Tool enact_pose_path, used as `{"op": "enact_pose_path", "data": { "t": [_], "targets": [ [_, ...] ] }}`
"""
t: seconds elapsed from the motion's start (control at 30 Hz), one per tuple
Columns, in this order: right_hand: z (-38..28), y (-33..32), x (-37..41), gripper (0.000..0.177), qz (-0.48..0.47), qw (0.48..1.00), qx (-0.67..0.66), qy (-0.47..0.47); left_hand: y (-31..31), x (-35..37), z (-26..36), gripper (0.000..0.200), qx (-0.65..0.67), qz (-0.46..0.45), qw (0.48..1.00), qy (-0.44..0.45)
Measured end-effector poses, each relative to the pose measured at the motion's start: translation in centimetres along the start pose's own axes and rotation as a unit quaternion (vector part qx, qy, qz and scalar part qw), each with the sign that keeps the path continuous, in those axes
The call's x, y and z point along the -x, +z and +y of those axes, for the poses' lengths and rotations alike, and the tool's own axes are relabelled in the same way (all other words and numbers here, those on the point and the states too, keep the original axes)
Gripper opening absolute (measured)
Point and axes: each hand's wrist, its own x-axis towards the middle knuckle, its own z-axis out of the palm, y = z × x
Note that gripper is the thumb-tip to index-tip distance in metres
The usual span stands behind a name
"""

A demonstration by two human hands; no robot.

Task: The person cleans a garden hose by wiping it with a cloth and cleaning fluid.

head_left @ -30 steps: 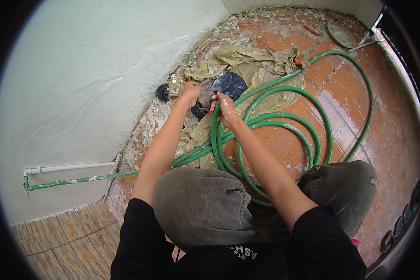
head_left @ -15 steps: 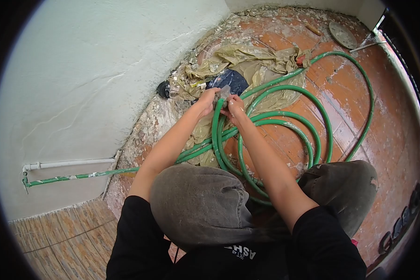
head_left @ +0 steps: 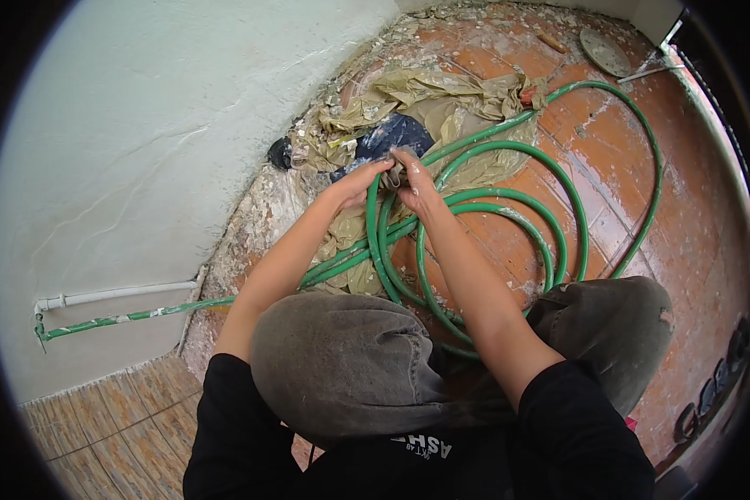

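Observation:
My left hand point(head_left: 360, 182) has its fingers closed at the upper end of a bend of the green hose point(head_left: 374, 229). Close beside it, my right hand point(head_left: 417, 185) is closed on a small crumpled greyish cloth or plastic piece point(head_left: 397, 173) that sits between the two hands. The fingertips and the hose end are partly hidden there. Loops of the hose lie on the floor to the right and below my hands. Just beyond the hands is a dark blue sheet point(head_left: 400, 133), on top of a crumpled, dirty yellowish plastic sheet point(head_left: 475, 93).
Orange floor tiles point(head_left: 608, 167) are stained with plaster. A round lid-like disc point(head_left: 605, 52) lies at the upper right. Along the left wall point(head_left: 125, 150) run a white pipe point(head_left: 133, 293) and the hose. Sandals point(head_left: 708, 396) stand at the right edge.
The view has shifted slightly. My right hand has moved up around the small piece, with its fingers now above it. The clear, pale part seen between the hands before no longer shows.

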Motion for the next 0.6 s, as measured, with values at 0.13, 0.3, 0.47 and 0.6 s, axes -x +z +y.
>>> {"op": "enact_pose_path", "data": {
  "t": [0.13,0.3,0.47,0.6],
  "targets": [
    [1.5,-2.3,-2.7,0.036,0.085,0.995,-0.008,-0.051,-1.1,-0.6,-0.3,0.045,-0.013,0.040,0.998,0.044],
    [2.2,-3.9,-4.4,0.016,0.178,0.934,0.210,-0.229,-0.6,1.1,1.2,0.056,-0.074,-0.052,0.996,-0.012],
    [1.2,-3.3,-4.4,0.040,0.283,0.868,0.325,-0.248,2.1,2.1,1.4,0.069,-0.149,-0.005,0.989,0.013],
    [-1.3,0.9,0.2,0.060,0.331,0.789,0.460,-0.236,2.7,1.1,0.4,0.079,-0.154,0.106,0.982,0.041]
  ]
}}
